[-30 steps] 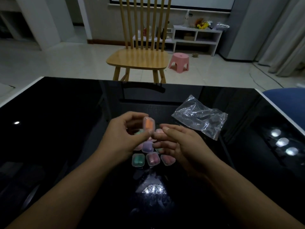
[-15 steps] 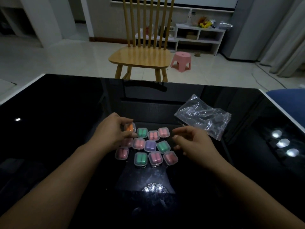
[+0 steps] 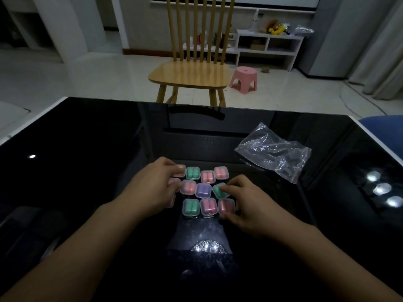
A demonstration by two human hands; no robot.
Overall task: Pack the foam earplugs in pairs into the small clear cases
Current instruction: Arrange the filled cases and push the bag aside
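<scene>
In the head view, closed clear cases point(image 3: 206, 191) holding coloured earplug pairs sit in rows on the black desk point(image 3: 87, 162). The left hand point(image 3: 153, 188) rests its loosely curled fingers on the orange case point(image 3: 181, 170). The right hand point(image 3: 244, 202) spreads its fingers: one touches the green case point(image 3: 219, 191), the thumb presses the pink case point(image 3: 226, 206). An empty plastic bag point(image 3: 274, 151) lies beyond the right fingers.

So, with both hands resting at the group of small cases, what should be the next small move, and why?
Probably let go of the orange case under the left hand and nudge the tilted green case at the right hand's fingertips square with the purple case. Every case in view looks closed and filled, no loose earplugs show, and the plastic bag looks empty, so only tidying seems left.
</scene>
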